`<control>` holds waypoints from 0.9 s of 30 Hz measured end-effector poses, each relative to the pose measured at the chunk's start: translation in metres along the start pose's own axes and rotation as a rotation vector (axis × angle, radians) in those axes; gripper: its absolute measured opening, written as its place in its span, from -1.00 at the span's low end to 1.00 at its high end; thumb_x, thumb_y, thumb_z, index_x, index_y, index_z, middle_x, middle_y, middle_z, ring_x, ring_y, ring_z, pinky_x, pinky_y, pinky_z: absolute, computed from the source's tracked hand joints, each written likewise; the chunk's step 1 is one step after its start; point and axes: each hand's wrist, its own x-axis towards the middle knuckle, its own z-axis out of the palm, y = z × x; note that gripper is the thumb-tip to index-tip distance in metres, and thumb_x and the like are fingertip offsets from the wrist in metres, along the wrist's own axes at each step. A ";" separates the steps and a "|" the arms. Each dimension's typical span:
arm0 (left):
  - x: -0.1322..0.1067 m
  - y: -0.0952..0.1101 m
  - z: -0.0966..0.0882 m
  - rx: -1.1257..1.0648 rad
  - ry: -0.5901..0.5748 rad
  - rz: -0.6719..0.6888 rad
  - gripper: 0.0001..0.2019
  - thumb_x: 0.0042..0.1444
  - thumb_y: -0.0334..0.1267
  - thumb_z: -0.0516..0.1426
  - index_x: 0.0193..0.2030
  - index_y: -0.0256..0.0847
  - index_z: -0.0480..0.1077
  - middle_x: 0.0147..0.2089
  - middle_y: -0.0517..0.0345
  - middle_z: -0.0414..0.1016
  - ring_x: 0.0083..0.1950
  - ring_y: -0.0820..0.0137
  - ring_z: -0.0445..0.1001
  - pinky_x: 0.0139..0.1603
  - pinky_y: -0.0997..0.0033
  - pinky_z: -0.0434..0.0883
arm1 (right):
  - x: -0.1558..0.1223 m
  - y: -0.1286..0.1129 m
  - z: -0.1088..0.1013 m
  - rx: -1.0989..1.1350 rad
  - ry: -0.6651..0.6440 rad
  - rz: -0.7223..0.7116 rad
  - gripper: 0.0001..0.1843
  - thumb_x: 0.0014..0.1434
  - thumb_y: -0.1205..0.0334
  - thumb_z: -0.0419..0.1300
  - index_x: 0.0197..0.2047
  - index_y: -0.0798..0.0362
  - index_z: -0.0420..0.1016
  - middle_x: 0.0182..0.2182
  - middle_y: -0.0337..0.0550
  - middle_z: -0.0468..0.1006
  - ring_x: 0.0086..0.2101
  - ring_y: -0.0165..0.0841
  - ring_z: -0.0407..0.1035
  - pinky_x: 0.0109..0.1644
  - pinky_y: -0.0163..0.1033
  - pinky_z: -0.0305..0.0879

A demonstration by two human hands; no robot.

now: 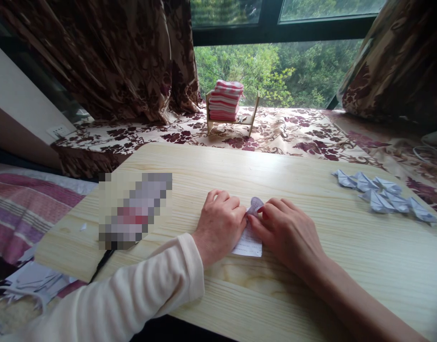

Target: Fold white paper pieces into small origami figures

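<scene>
Fingers (223, 197) of the left hand (217, 229) and right hand (293, 232), curled almost closed, pinch the paper (251, 242) at the middle of the tabletop (350, 270), where uneven pulling could tear it and a slipping grip could set a crease askew.

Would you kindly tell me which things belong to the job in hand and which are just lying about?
Job:
printed paper slip, held by left hand and right hand
table, underneath
folded paper pieces, probably

Apparently just lying about:
striped cloths on small stand
pixelated object
</scene>
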 end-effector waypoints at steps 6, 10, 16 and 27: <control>0.000 0.001 -0.001 0.019 0.008 -0.001 -0.78 0.20 -0.32 0.05 -0.42 -0.23 0.45 -0.38 0.08 0.47 -0.23 0.27 0.33 -0.08 0.16 0.25 | -0.001 0.002 0.000 0.122 -0.005 -0.049 -0.71 0.27 0.28 0.03 -0.46 0.05 0.44 -0.49 -0.16 0.46 -0.40 -0.33 0.28 -0.35 -0.26 0.13; -0.001 0.001 -0.001 0.009 0.009 -0.005 -0.81 0.19 -0.33 0.06 -0.40 -0.23 0.45 -0.37 0.08 0.47 -0.22 0.27 0.33 -0.07 0.15 0.25 | -0.001 0.003 -0.004 0.149 -0.027 -0.095 -0.70 0.30 0.29 0.00 -0.39 0.06 0.50 -0.47 -0.13 0.47 -0.38 -0.33 0.28 -0.36 -0.28 0.14; 0.000 0.002 -0.001 0.008 -0.005 -0.004 -0.83 0.19 -0.34 0.06 -0.35 -0.23 0.48 -0.37 0.10 0.48 -0.22 0.27 0.33 -0.05 0.16 0.24 | -0.001 0.003 -0.011 0.114 -0.072 -0.183 -0.66 0.30 0.27 0.00 -0.47 0.06 0.46 -0.48 -0.12 0.44 -0.40 -0.32 0.24 -0.36 -0.27 0.13; -0.001 -0.002 -0.005 -0.054 -0.036 0.008 -0.82 0.20 -0.35 0.05 -0.25 -0.22 0.49 -0.34 0.08 0.47 -0.20 0.27 0.31 -0.04 0.16 0.24 | -0.001 0.006 -0.013 0.144 -0.126 -0.193 -0.71 0.30 0.28 -0.01 -0.34 0.08 0.50 -0.42 -0.09 0.44 -0.36 -0.31 0.27 -0.35 -0.26 0.16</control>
